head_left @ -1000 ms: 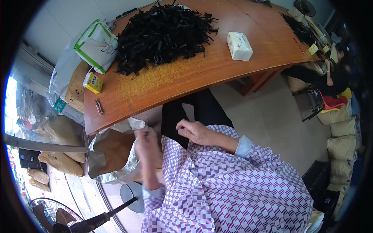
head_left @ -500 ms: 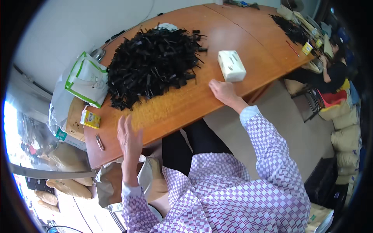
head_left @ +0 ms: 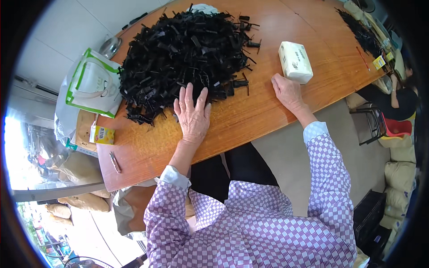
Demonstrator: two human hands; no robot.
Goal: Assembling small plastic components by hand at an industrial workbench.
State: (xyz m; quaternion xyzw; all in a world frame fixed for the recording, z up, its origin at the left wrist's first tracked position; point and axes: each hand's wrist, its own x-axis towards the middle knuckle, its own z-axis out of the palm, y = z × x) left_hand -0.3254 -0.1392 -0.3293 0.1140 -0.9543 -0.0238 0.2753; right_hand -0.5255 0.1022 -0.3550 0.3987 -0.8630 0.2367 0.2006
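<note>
A large heap of small black plastic parts with thin prongs [head_left: 178, 62] covers the left part of the brown wooden table. My left hand [head_left: 193, 114] lies palm down at the heap's near edge, fingers stretched out and slightly apart, the fingertips touching the parts. Curled into a loose fist, my right hand [head_left: 289, 94] rests on the table further right, beside a white soft pack of tissues [head_left: 296, 62]. Whether anything is inside its fingers is hidden.
At the left stand a white bag with green trim [head_left: 94, 85] and a yellow drink carton [head_left: 103, 135]; a small cutter-like tool [head_left: 115, 161] lies near the table's corner. Far right, another person [head_left: 395, 96] sits by a second black pile [head_left: 359, 31].
My left hand has come forward and right, from above the table's left part to the heap's edge. My right hand remains closed beside the tissue pack. The view has shifted.
</note>
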